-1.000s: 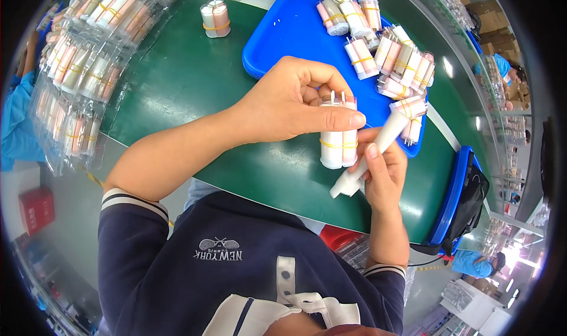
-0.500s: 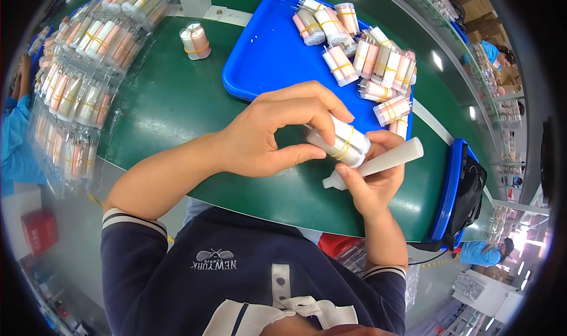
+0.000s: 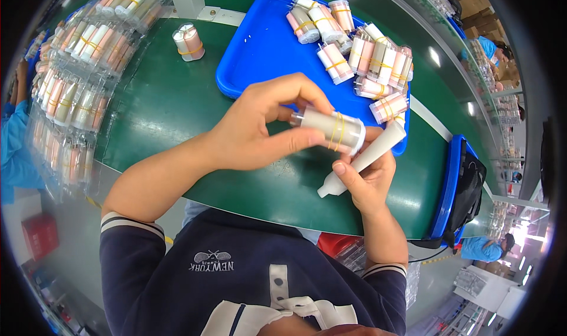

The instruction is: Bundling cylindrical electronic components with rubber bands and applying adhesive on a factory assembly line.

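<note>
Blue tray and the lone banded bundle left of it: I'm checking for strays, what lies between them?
Head view: only bare green belt between blue tray and lone bundle.

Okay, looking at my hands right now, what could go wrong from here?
1. The left hand pinches the banded bundle of tubes near one end, over the green belt; it might tip out.
2. The right hand also holds a loose white tube slanting under the bundle; it could slip free.
3. The blue tray is crowded along its far side, so bundles there may topple.
</note>
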Action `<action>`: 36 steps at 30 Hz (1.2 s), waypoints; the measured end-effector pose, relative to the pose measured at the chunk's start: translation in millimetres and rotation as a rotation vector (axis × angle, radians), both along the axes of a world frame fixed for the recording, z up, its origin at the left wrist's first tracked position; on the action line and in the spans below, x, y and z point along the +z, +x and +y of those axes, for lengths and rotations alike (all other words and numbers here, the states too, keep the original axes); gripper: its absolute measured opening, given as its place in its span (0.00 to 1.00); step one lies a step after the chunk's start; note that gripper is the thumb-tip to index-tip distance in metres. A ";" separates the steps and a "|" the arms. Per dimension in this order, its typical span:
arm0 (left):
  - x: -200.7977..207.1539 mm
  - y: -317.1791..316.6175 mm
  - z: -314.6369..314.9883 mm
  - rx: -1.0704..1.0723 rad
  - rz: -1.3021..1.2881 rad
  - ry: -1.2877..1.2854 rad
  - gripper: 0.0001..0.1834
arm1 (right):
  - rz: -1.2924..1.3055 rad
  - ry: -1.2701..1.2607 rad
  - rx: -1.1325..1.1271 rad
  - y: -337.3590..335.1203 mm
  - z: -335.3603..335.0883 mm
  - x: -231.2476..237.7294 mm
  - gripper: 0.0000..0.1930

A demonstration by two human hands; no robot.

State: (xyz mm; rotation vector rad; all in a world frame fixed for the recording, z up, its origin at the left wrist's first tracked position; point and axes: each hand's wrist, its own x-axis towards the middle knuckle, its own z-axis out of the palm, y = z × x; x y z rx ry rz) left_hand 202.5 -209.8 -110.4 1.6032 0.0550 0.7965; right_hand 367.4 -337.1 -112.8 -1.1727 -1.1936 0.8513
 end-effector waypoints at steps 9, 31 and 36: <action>5.2 -3.3 -1.3 -0.012 0.066 -0.183 0.12 | -0.021 -0.061 -0.050 -2.1 -0.9 -1.8 0.18; 24.1 -10.0 14.8 0.064 0.323 -0.362 0.12 | -0.013 -0.142 0.011 -0.9 0.4 9.2 0.15; 54.7 -27.3 64.5 0.894 0.257 0.573 0.17 | -0.031 -0.135 -0.038 0.4 -6.2 6.1 0.13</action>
